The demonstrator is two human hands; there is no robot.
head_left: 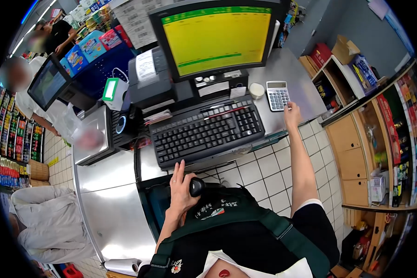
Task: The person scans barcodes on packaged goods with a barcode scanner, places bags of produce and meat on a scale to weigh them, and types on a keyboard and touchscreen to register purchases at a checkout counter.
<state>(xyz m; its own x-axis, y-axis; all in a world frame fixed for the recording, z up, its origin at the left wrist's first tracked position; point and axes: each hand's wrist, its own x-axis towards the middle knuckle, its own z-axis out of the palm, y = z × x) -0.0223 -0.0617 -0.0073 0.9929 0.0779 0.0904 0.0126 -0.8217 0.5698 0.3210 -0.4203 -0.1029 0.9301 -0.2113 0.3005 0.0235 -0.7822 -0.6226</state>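
My left hand [180, 191] is below the lower left corner of the black keyboard [208, 132], with two fingers stretched towards it. Between its thumb and palm sits a black rounded device that looks like a barcode scanner [197, 186]; its lower part is hidden. On the right, my right hand [292, 115] has its fingers curled at the lower right corner of a silver calculator [277, 96], touching it. A white cup [256, 91] stands between the calculator and the keyboard. Above the keyboard, the monitor [217, 39] shows a yellow and green screen.
A receipt printer [150, 78] and a payment terminal with a green-lit screen [110, 89] stand left of the keyboard. A plastic bag [69, 123] lies by the steel counter [111, 185]. A person in light clothing [37, 92] faces the counter. Wooden shelves [352, 162] line the right side.
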